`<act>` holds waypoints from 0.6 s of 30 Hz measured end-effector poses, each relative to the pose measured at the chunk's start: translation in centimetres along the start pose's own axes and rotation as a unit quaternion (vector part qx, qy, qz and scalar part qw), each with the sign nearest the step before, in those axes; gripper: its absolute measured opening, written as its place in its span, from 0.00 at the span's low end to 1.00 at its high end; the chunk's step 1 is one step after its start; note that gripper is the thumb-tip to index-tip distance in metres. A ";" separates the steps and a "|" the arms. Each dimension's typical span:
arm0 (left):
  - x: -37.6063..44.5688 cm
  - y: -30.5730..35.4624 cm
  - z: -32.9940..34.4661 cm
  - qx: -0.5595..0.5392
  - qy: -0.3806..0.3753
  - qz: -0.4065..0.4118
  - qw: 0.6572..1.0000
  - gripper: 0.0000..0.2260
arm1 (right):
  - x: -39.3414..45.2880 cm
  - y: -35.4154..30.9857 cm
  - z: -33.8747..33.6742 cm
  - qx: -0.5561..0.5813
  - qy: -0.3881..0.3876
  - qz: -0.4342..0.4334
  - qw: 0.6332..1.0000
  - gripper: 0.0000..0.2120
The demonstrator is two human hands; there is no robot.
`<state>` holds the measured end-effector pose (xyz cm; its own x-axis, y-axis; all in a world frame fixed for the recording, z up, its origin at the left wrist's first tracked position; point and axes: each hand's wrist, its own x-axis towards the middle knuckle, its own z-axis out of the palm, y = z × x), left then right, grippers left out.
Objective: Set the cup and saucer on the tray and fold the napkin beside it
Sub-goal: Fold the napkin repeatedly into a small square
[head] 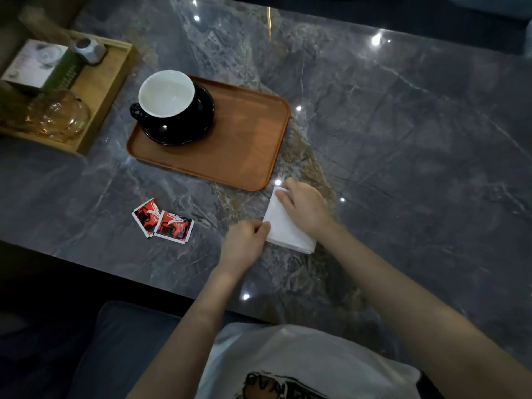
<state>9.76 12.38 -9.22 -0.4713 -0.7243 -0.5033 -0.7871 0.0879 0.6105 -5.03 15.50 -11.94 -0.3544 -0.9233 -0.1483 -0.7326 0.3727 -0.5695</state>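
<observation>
A black cup point(165, 95) with a white inside stands on a black saucer point(198, 122) at the left end of the brown wooden tray point(244, 139). A white folded napkin point(283, 228) lies on the marble table just off the tray's near right corner. My left hand point(244, 243) pinches the napkin's left edge with curled fingers. My right hand point(305, 208) lies on top of the napkin, its fingers bent at the far corner and pressing the fold. Much of the napkin is hidden under my right hand.
Two red sachets point(164, 221) lie on the grey marble table point(403, 125) left of my hands. A light wooden box tray point(109, 90) at the far left holds a tissue box point(40, 67), an amber glass jar point(57, 115) and a grey object point(87, 50).
</observation>
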 end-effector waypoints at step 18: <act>2.4 -1.2 1.6 0.384 0.034 0.286 0.877 0.25 | -1.2 0.8 1.0 -0.030 0.053 0.013 0.998 0.24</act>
<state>8.89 11.63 -12.15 -0.8719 -0.4489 -0.1956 -0.4785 0.8660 0.1450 -4.55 16.82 -13.04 -0.4309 -0.8993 -0.0744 -0.7551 0.4045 -0.5159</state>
